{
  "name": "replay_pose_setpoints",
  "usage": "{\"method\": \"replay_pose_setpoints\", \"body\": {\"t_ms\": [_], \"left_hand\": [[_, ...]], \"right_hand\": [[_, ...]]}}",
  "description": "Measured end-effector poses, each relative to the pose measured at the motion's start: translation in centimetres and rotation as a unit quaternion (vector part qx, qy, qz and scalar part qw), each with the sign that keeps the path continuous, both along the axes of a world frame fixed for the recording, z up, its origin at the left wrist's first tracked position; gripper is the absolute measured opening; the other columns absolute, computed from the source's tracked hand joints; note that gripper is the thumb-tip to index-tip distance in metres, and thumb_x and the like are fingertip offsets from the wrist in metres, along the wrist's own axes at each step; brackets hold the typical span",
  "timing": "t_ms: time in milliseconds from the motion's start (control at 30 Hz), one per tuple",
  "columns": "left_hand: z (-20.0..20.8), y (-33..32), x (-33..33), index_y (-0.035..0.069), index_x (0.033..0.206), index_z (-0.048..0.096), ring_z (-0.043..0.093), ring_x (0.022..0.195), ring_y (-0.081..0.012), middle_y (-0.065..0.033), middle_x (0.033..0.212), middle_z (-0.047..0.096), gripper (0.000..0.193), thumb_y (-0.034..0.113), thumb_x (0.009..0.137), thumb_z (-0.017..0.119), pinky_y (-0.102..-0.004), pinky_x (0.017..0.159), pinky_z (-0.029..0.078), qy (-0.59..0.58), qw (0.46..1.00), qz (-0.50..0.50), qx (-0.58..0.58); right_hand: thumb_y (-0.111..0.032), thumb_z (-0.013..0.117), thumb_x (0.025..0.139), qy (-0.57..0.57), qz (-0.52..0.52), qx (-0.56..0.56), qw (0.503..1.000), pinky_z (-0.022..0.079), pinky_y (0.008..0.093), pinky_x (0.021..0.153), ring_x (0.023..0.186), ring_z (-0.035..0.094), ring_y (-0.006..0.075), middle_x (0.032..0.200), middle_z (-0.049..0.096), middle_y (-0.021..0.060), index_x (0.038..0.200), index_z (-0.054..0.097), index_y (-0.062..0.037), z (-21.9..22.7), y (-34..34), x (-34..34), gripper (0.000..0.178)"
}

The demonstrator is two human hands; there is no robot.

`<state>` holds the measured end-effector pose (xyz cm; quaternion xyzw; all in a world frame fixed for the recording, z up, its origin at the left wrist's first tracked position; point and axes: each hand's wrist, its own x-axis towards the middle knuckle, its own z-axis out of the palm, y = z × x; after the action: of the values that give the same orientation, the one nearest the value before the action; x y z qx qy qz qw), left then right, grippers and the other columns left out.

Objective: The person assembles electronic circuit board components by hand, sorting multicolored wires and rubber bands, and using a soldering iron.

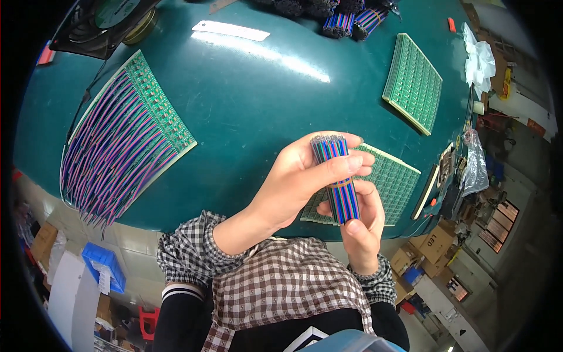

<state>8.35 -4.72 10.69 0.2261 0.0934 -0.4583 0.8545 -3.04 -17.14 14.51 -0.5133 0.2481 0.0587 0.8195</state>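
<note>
Pinching a wire bundle point(345, 202) with left fingers point(335, 170) and right fingers point(362, 236).
Likely light and springy; best held around the tan band point(340, 183), clear of the silvery tips point(328, 140).

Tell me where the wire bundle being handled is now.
In the head view, the wire bundle is right of centre, held in the left hand and right hand, with a green circuit-board panel partly behind them.

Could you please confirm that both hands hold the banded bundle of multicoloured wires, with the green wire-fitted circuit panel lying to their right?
The side is wrong: the head view shows the green wire-fitted circuit panel lying left of the left hand.
</note>
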Motion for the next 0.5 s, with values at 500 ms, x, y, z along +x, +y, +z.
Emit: {"method": "replay_pose_setpoints", "body": {"t_ms": [500], "left_hand": [[-1.0, -0.2, -0.4, 0.001, 0.104, 0.056, 0.064, 0.089, -0.0217, -0.0123, 0.095, 0.066, 0.020, 0.013, 0.089, 0.059, -0.0335, 0.082, 0.051, 0.053, 0.998, 0.008, 0.022]], "right_hand": [[-0.007, 0.077, 0.067, -0.177, 0.198, -0.579, 0.771, 0.050, 0.0316, 0.074, 0.089, 0.061, 0.0242, 0.097, 0.062, 0.0119, 0.108, 0.063, -0.0011, 2.0, -2.4, 2.7, 0.044]]}}
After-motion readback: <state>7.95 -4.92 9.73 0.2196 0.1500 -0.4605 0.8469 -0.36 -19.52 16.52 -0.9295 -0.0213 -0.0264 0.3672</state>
